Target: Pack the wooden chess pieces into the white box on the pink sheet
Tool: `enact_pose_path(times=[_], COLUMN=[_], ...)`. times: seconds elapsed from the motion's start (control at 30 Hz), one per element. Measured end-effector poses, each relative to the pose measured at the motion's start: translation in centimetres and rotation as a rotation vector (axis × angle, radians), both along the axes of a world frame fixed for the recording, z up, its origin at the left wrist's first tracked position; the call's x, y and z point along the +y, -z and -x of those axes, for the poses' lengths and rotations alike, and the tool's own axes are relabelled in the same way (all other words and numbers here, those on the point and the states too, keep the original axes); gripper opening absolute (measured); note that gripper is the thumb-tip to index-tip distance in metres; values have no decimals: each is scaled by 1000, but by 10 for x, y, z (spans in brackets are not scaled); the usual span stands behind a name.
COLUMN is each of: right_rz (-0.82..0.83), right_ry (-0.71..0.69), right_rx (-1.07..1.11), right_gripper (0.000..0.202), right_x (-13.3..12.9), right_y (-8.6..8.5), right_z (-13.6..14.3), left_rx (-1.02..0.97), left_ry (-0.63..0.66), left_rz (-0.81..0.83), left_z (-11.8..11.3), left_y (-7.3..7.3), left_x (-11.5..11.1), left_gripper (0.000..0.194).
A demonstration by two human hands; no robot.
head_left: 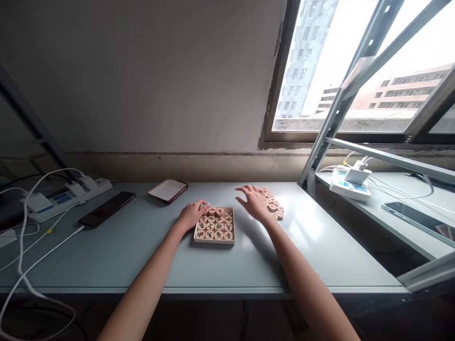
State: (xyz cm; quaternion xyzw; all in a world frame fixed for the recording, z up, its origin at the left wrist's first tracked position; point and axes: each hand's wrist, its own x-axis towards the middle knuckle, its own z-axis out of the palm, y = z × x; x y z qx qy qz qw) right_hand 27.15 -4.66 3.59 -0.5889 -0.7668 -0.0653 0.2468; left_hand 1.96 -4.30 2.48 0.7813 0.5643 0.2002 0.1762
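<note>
A shallow square box (214, 242) lies on the grey table, filled with rows of round wooden Chinese chess pieces (218, 226) marked with black and red characters. My left hand (192, 214) holds the box at its far left corner, fingers curled over the edge and covering part of the pieces there. To the right, my right hand (253, 201) hovers over the table with its fingers spread and nothing in them. Beside and partly behind it lies a group of loose chess pieces (273, 207), packed close together.
A dark red box lid (168, 191) with a pale inside lies at the back left. Further left are a black phone (107, 209), a power strip (67, 199) and white cables. A metal shelf post (341, 109) rises at the right, near another power strip (350, 186) and phone (419, 219).
</note>
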Motion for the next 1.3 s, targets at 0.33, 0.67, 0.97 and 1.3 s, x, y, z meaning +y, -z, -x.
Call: enact_pose_path(times=[0.33,0.67,0.97,1.3], right_rz=[346,80,84,44], right_ry=[385,116,69,-11], right_rx=[-86,-118,-56,363], right_gripper=[47,25,29,31], right_x=[30,21,18,16], right_y=[26,19,14,3], right_z=[-58,-30,-13,-5], left_rx=[-173,-213,-161,49], left_ry=[-21,255,225,118], left_rz=[41,555,476,224], left_z=[32,39,28,6], left_y=[-10,-28,-23,-24], left_x=[5,-14,2,40], left_gripper=[46,37,27,28])
